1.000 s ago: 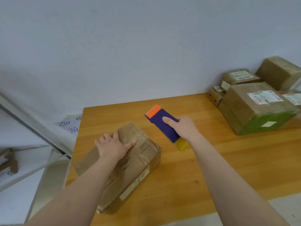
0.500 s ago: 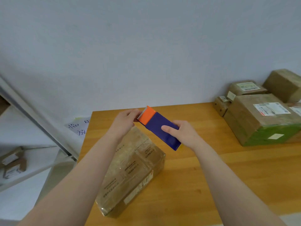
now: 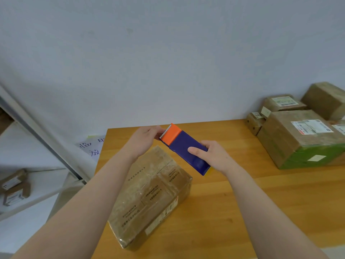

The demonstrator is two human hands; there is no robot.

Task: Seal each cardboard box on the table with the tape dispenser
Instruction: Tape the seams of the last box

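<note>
At the far left of the frame, small parcels (image 3: 15,186) sit on a white shelf (image 3: 37,159). A paper sign (image 3: 91,147) with handwritten characters shows just past the table's (image 3: 280,199) left edge. Left of centre, the left hand (image 3: 143,141) is raised, its fingers pinching the toothed orange end of the tape dispenser (image 3: 186,148). In the lower middle, a cardboard box (image 3: 149,199) wrapped in clear tape lies flat on the table. The dispenser is held in the air above the box's far corner, with the right hand (image 3: 214,157) curling its fingers round the blue body, thumb on top. At the right edge, more taped boxes (image 3: 302,139) stand clustered by the wall.
</note>
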